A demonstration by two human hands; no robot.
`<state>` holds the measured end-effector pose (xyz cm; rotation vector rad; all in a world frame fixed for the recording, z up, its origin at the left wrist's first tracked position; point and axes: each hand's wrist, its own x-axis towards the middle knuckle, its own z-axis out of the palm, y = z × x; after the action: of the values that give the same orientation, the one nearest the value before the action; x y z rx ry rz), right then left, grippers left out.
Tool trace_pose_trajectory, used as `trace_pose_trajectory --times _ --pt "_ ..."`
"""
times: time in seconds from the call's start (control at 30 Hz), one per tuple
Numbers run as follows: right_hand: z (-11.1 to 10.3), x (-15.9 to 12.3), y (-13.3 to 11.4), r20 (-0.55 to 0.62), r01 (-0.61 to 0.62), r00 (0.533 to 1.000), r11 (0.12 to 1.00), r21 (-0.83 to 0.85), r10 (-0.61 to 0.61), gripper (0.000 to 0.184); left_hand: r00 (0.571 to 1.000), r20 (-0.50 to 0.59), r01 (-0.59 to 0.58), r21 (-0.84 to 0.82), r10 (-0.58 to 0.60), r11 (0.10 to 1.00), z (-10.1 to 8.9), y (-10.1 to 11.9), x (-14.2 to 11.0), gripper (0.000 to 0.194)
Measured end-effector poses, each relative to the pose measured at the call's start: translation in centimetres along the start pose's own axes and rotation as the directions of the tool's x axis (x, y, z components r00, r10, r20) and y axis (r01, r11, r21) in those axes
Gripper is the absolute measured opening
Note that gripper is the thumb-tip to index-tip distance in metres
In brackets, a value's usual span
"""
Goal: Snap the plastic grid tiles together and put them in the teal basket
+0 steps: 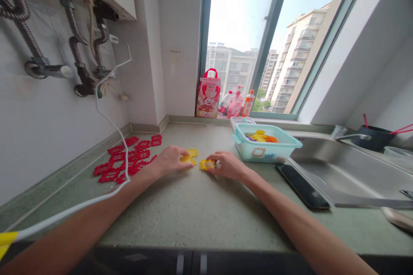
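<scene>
Over the middle of the counter, my left hand (169, 161) pinches a yellow plastic piece (189, 161) between thumb and fingers. Just behind it lies another yellow piece (192, 152) with an open, frame-like middle. My right hand (227, 165) is closed on a yellow notched piece (206, 164), a short gap away from the left one. To the left, many flat red pieces (142, 154) of a similar openwork shape are spread near the wall. A pale blue plastic box (267, 152) behind my right hand holds yellow, orange and purple pieces (261, 136).
A black phone (303, 187) lies beside the steel sink (351, 180). A white cable (97, 197) crosses above my left forearm. On the windowsill stand a pink bag (208, 96), a pink pump bottle (235, 104) and an orange bottle (248, 103). A clear lid (241, 121) sits behind the box.
</scene>
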<state>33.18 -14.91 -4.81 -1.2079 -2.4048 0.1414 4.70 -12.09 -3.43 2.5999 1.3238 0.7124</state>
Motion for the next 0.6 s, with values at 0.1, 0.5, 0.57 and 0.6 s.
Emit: trace_pose_trajectory --times 0.1,0.5,0.57,0.6 --pt "-0.4 0.1 1.2 -0.023 -0.058 0.998 0.998 -0.024 0.058 0.043 0.989 0.15 -0.014 -0.01 0.015 1.0 0.3 0.6 -0.5 0.036" --pt "-0.8 0.3 1.9 -0.256 0.032 0.967 0.983 0.181 0.016 0.039 0.963 0.134 -0.171 -0.362 0.232 0.917 2.3 1.7 -1.2 0.081" --pt "-1.2 0.4 1.3 -0.365 0.116 0.93 0.971 0.211 -0.032 0.039 0.97 0.125 -0.148 -0.386 0.211 0.91 2.7 1.9 -1.2 0.096" --pt "-1.3 0.4 0.9 -0.405 0.148 0.913 0.966 0.213 -0.051 0.04 0.971 0.123 -0.143 -0.39 0.205 0.91 2.8 1.9 -1.2 0.103"
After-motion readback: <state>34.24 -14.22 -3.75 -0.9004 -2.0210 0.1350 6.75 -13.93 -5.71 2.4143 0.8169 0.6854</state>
